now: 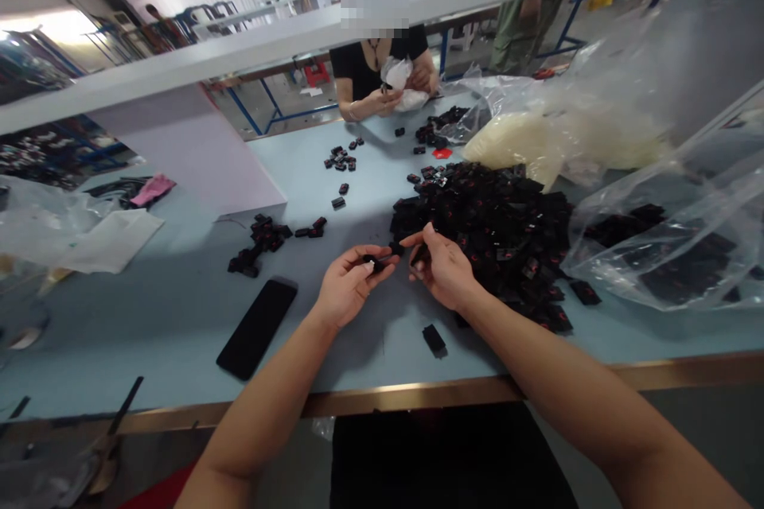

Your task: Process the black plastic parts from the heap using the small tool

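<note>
My left hand is curled, pinching a small black plastic part between thumb and fingers. My right hand faces it, fingers closed on another small black piece that meets the left one at the middle. Both hands hover over the pale blue table, just left of a big heap of black parts with red marks. One loose black part lies on the table below my right wrist.
A black phone lies flat at the left. Small clusters of black parts dot the table. Clear plastic bags sit at the right, one with pale material. A person across the table handles a white bag.
</note>
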A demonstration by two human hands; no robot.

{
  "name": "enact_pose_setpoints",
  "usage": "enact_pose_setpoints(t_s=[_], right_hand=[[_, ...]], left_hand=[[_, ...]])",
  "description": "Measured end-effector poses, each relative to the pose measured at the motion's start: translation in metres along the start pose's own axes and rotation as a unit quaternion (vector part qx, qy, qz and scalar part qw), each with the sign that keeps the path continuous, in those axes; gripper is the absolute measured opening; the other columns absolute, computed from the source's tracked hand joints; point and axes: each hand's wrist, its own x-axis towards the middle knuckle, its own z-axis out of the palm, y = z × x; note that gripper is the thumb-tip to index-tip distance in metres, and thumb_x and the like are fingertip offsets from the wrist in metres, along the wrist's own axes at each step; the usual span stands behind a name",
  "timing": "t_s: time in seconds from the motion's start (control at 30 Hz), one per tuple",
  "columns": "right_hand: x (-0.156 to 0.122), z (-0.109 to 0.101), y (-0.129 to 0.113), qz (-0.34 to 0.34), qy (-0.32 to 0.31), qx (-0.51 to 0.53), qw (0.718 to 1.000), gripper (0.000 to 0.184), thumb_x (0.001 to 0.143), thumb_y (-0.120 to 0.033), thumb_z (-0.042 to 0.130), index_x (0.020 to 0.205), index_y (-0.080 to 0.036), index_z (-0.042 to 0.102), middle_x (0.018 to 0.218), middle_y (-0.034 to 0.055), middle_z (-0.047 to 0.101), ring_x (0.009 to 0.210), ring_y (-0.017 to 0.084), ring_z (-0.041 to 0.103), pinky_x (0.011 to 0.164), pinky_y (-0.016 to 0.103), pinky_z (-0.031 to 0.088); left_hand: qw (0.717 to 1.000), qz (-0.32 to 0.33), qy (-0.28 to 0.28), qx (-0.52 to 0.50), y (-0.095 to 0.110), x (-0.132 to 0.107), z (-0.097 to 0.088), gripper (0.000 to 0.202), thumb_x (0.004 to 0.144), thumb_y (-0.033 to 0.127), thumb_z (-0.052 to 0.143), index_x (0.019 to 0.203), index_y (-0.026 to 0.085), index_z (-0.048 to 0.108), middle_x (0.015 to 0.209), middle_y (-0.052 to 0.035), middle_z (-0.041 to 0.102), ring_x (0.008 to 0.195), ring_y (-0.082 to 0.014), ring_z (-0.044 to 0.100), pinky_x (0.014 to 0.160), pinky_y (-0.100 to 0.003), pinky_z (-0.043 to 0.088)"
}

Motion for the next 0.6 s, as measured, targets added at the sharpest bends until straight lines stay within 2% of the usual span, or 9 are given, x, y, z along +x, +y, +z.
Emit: enact_pose_setpoints(t_s=[0.17,0.3,0.6], right_hand=[[-0.0005,-0.0013,0.0010,-0.003,-0.020,0.022,1.000,0.054,0.078,-0.071,0.064,0.084,-0.018,0.071,0.056,0.0015,0.064,0.044,0.011,0.052,0.048,0.026,0.051],[-0.0009,-0.0013,0.0010,-0.005,-0.031,0.032,0.999,0.050,0.075,-0.067,0.070,0.079,-0.017,0.069,0.060,0.0018,0.065,0.048,0.011,0.054,0.047,0.024,0.052],[-0.0023,-0.0019,0.0011,-0.006,-0.049,0.042,0.998,0.031,0.066,-0.040,0.086,0.080,-0.019,0.067,0.062,-0.0023,0.065,0.050,0.010,0.055,0.047,0.023,0.053]], left_hand=[[1.000,0.003,0.017,0.002,-0.0004,0.0015,-0.0015,0.019,0.074,0.013,0.071,0.093,0.013,0.072,0.107,-0.0111,0.074,0.104,-0.0263,0.071,0.100,-0.045,0.054],[1.000,0.005,0.023,-0.001,0.0001,0.0013,-0.0004,0.017,0.074,0.013,0.071,0.091,0.014,0.072,0.105,-0.0102,0.074,0.102,-0.0249,0.072,0.098,-0.044,0.055],[1.000,0.000,0.026,0.003,0.0011,0.0005,0.0019,0.018,0.072,0.013,0.072,0.090,0.014,0.072,0.100,-0.0102,0.075,0.100,-0.0243,0.072,0.100,-0.048,0.054]])
